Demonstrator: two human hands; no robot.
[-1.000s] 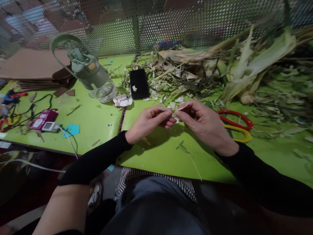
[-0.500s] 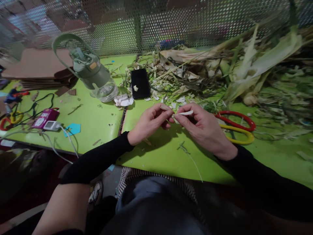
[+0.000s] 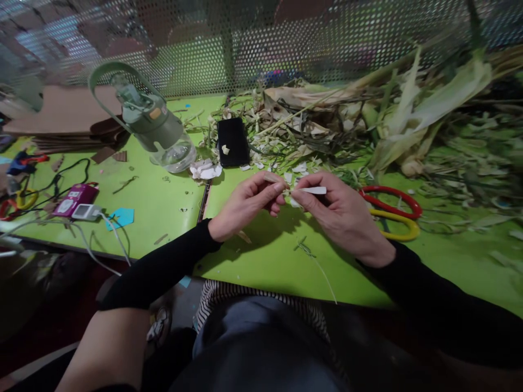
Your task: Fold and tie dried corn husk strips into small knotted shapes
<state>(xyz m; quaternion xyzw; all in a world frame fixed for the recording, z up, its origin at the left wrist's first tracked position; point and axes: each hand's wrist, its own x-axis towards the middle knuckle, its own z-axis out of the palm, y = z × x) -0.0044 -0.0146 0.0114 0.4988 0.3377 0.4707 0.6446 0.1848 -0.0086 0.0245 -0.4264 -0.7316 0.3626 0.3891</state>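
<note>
Both my hands meet above the green table, pinching one pale strip of husk. My left hand grips its left end between thumb and fingers. My right hand pinches it too, and the strip's free end lies flat over that hand's fingers, pointing right. Both wrists are in black sleeves. A thin green fibre lies on the table just below my hands.
Red and yellow scissors lie right of my right hand. A heap of corn husks and stalks fills the back right. A black phone, a tipped green bottle, a pink device with cables and stacked cardboard sit left.
The husk strip's free end has swung from pointing up and left to lying flat, pointing right. My hands stayed together at the same spot.
</note>
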